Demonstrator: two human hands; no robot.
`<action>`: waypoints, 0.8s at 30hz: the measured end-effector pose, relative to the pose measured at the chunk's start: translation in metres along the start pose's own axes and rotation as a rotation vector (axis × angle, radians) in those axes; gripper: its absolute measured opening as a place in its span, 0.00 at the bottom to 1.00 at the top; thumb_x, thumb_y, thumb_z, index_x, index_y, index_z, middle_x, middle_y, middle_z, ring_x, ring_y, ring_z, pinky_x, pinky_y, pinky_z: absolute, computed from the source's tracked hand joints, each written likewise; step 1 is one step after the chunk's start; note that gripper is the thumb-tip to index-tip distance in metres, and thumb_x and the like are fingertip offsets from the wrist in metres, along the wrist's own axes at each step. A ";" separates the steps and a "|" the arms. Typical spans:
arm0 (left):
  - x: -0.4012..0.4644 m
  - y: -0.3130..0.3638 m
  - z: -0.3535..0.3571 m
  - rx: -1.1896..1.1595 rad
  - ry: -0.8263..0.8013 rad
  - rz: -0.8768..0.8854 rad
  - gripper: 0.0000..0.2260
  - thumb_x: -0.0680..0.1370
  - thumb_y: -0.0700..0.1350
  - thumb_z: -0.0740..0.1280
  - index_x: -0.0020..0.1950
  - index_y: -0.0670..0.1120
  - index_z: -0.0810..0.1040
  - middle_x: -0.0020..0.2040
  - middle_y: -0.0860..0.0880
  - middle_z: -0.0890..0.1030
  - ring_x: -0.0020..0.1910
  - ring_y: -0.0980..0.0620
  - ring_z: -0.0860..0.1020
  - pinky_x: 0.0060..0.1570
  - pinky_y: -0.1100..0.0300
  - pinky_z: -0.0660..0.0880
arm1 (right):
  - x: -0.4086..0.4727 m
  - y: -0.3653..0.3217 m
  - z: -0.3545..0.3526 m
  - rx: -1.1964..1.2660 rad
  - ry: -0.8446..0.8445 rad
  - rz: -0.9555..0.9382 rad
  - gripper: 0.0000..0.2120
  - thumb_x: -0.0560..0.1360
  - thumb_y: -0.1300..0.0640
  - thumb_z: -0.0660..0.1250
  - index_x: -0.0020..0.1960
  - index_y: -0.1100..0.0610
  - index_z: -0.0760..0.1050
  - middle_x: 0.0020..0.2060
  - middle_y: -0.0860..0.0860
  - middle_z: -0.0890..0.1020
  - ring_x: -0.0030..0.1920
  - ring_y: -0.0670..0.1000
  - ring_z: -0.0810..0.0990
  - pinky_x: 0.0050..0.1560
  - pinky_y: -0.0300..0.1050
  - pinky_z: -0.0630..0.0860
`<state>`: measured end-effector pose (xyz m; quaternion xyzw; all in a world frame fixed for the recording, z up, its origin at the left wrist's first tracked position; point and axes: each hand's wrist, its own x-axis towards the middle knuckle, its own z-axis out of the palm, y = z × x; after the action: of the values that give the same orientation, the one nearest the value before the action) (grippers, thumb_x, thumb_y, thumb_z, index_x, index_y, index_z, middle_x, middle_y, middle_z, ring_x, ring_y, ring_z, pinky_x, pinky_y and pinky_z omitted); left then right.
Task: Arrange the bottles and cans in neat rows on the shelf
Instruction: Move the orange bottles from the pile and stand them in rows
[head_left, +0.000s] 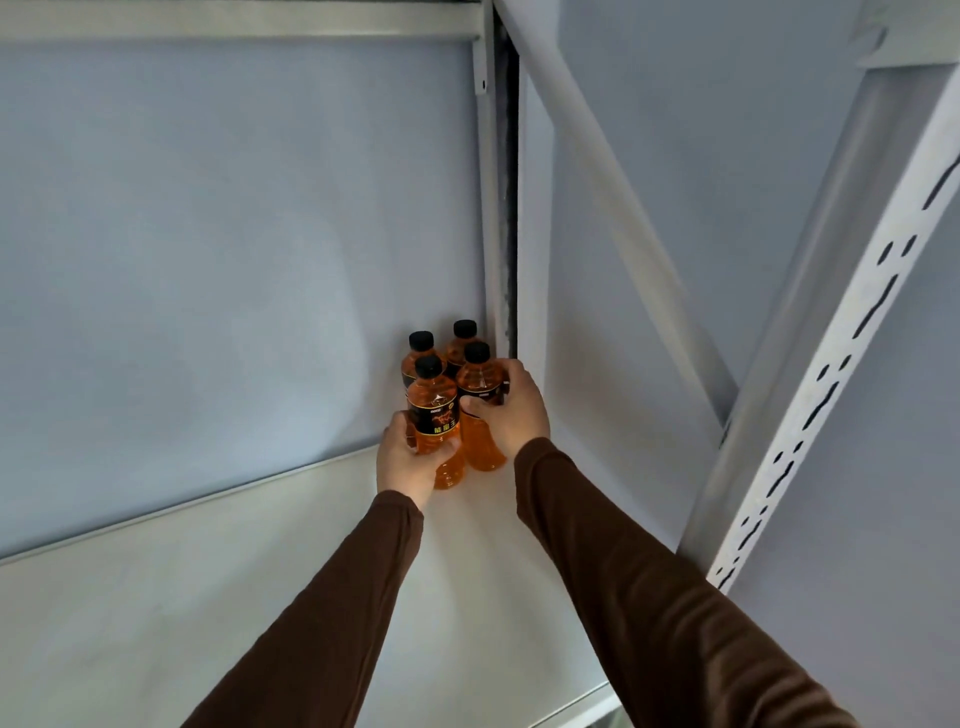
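Left hand wraps the lower body of the front-left bottle, thumb on the near face, fingers curled round the far side. Right hand grips the front-right bottle at label height, thumb across the black label, fingers curled round the right side. Both bottles upright, bases on the white shelf board, touching or nearly touching each other.

Behind them: back-left bottle and back-right bottle, upright, tight against the front pair. Four together form a two-by-two block in the far right corner of the shelf. All hold orange liquid, black caps, black labels.

Pale blue back panel directly behind the block. Grey corner post just right of the back-right bottle. Further right, a diagonal brace, then a slotted white upright. Brown sleeves cover both forearms.
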<state>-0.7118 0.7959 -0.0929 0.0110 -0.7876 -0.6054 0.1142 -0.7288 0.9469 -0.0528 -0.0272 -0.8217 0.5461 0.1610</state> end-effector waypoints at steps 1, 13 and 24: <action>0.000 0.000 0.000 0.005 0.000 -0.002 0.21 0.70 0.46 0.79 0.58 0.49 0.74 0.56 0.47 0.80 0.55 0.49 0.78 0.57 0.48 0.77 | 0.000 0.000 0.000 -0.009 0.006 0.001 0.27 0.71 0.49 0.75 0.66 0.47 0.69 0.61 0.46 0.78 0.61 0.48 0.75 0.62 0.47 0.72; -0.002 0.007 0.003 0.097 0.010 -0.019 0.23 0.70 0.45 0.78 0.61 0.47 0.72 0.58 0.45 0.79 0.57 0.45 0.78 0.60 0.42 0.76 | -0.011 -0.008 -0.002 0.022 -0.021 0.031 0.29 0.73 0.53 0.74 0.70 0.50 0.67 0.63 0.48 0.76 0.65 0.51 0.74 0.68 0.55 0.70; -0.027 0.009 -0.045 0.511 -0.140 -0.005 0.38 0.72 0.50 0.76 0.77 0.48 0.63 0.71 0.47 0.73 0.69 0.46 0.71 0.66 0.56 0.66 | -0.031 -0.030 -0.013 -0.074 0.003 -0.067 0.37 0.75 0.48 0.71 0.78 0.50 0.56 0.74 0.51 0.66 0.75 0.53 0.59 0.75 0.52 0.61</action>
<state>-0.6759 0.7601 -0.0780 -0.0006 -0.9209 -0.3864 0.0513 -0.6914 0.9399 -0.0281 -0.0064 -0.8415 0.5097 0.1791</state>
